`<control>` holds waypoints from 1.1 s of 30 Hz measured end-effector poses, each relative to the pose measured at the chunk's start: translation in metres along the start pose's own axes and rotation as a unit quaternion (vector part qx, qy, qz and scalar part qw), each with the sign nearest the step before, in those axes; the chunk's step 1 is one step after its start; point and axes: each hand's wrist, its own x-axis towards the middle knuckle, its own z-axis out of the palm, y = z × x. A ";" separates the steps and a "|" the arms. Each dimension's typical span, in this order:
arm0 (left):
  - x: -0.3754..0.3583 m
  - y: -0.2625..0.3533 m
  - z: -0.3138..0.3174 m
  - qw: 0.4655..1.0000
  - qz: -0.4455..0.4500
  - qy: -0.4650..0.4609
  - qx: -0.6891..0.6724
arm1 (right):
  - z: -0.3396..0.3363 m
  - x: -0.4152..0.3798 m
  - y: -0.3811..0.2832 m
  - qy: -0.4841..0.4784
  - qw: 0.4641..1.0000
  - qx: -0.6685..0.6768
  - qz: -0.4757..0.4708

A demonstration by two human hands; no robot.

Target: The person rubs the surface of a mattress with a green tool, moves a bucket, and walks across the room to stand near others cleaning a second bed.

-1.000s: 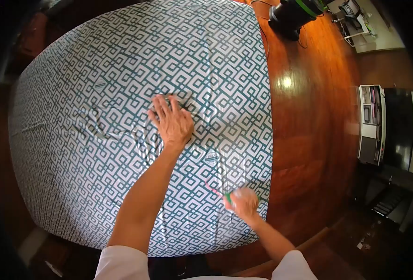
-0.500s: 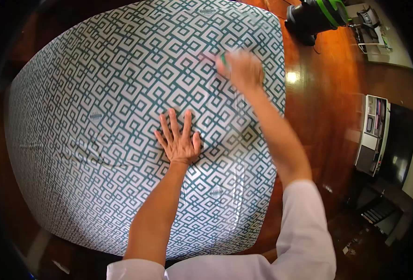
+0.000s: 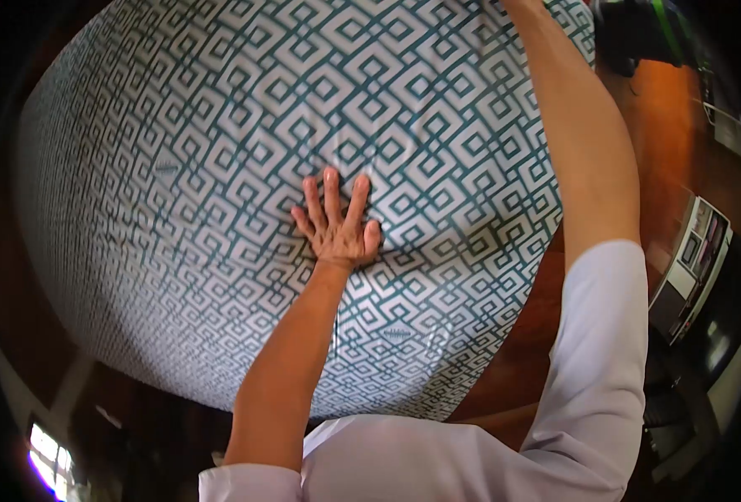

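A white and teal fabric (image 3: 245,167) with a geometric pattern covers a large, wide surface that looks like a mattress. Flat on its middle rests my left hand (image 3: 341,234), palm down and fingers spread, with nothing held. My right arm (image 3: 588,151) reaches far forward along the right side of the fabric. Its hand lies beyond the top edge of the view, so its fingers and anything in them are hidden. Small printed marks show on the cloth, one of them below my left hand.
Reddish wooden floor (image 3: 671,109) runs along the right side. A black and green machine (image 3: 642,33) stands at the top right. A white shelf unit (image 3: 690,259) with items in it is farther right, and a bright window (image 3: 50,460) shows at the lower left.
My right hand, earlier blurred over the fabric with something green at it, has moved forward out of view. My left hand stays flat on the cloth. The view has shifted.
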 end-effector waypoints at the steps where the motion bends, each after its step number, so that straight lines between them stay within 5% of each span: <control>1: 0.002 0.001 0.001 1.000 0.003 0.023 0.015 | -0.005 -0.019 -0.008 0.030 0.998 0.051 0.016; 2: 0.003 0.001 0.001 1.000 0.000 0.025 0.017 | -0.019 -0.039 -0.014 0.058 0.993 0.096 0.035; 3: 0.005 0.003 -0.002 1.000 -0.007 0.016 0.004 | -0.058 -0.060 -0.032 -0.142 0.983 0.065 0.101; 7: 0.011 0.011 -0.024 0.998 -0.025 -0.054 -0.031 | -0.123 -0.227 -0.055 -0.115 0.984 0.137 0.013; 9: 0.011 0.011 -0.021 0.999 -0.005 -0.012 -0.041 | -0.171 -0.318 -0.090 -0.091 0.983 0.157 -0.016; 17: 0.003 0.028 -0.036 0.990 0.056 0.116 0.050 | -0.365 -0.675 -0.215 -0.185 0.933 0.299 0.073; 20: 0.001 0.031 -0.042 0.990 0.066 0.119 0.041 | -0.411 -0.743 -0.240 -0.177 0.928 0.317 0.080; 28: 0.009 0.023 -0.034 0.988 0.069 0.137 0.019 | -0.404 -0.723 -0.225 -0.188 0.939 0.278 0.070; 32: 0.011 0.026 -0.035 0.997 0.032 0.074 0.012 | -0.310 -0.576 -0.144 -0.118 0.962 0.247 -0.009; 33: 0.012 0.027 -0.037 0.999 0.019 0.049 0.011 | -0.275 -0.530 -0.126 -0.012 0.966 0.258 -0.009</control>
